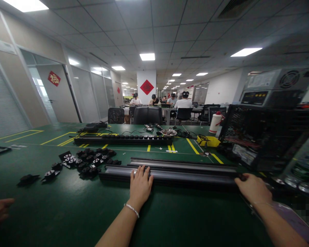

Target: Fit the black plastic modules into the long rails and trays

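A long black metal channel [187,179] lies lengthwise across the green table in front of me. My left hand [141,187] rests flat on it with the fingers stretched out, left of its middle. At the channel's right end, my right hand [254,189] is closed, thumb and fingers pinching the end; the exact grip is partly hidden. Just behind runs a second black channel [182,164], parallel and close to the first. To the left, a loose pile of small black sockets with metal contacts [90,161] lies on the table.
Another person's hand [0,211] reaches in at the left edge. Farther back stand a long black strip [121,140] bearing a row of sockets, a metal dish [169,132], a yellow tray [208,141] and a white bottle [216,122]. An opened computer case [262,137] stands right.
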A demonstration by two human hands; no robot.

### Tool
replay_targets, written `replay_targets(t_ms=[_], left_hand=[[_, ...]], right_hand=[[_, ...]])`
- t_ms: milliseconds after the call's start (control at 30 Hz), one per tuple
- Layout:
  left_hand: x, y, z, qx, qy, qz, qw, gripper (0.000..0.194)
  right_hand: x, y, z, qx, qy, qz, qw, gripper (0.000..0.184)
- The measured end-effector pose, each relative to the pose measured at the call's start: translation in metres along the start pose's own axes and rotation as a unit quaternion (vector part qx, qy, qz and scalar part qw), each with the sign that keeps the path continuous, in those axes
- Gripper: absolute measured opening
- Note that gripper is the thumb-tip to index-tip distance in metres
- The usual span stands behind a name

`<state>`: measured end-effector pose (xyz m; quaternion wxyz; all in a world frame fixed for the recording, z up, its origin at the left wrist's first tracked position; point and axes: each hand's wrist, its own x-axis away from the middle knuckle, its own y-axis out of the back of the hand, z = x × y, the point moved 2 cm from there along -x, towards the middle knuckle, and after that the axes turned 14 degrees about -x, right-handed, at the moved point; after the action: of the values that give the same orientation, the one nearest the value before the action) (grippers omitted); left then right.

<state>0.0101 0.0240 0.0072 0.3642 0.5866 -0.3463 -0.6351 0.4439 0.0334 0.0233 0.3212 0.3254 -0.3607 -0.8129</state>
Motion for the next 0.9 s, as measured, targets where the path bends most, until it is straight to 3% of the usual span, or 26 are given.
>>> replay_targets(t_ms=[900], left_hand=[[0.000, -0.003, 0.000, 0.001, 0.000, -0.003, 1.000, 0.044]], right_hand=[[0.021, -0.008, 0.029, -0.026, 0.017, 0.021, 0.999, 0.053]])
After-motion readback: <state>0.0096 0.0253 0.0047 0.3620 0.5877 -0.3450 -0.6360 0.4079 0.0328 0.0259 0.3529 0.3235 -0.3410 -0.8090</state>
